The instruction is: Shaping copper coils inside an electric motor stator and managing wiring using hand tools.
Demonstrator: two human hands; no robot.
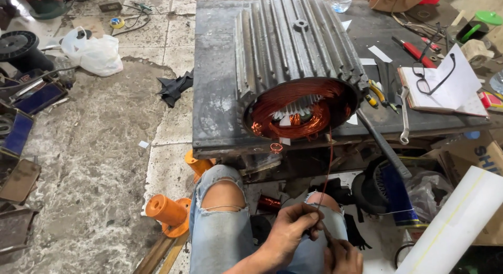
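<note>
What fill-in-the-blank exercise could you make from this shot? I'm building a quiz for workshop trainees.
1. The finned motor housing lies on a dark ____.
2. The windings inside it are ____ in colour.
3. Both hands, left hand and right hand, pinch a thin ____ that runs up to the housing.
4. A pair of ____ rests on the open notebook.

Missing words: table; copper; wire; glasses

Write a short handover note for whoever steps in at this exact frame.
Left hand: pinches the copper wire over the knees.
Right hand: grip closed on the same wire's lower end, holding a thin tool too small to identify.
The wire runs up to the copper coils inside the ribbed motor housing on the workbench.
Done: coils sit in the housing.
Left: this loose wire end hangs free.
</note>
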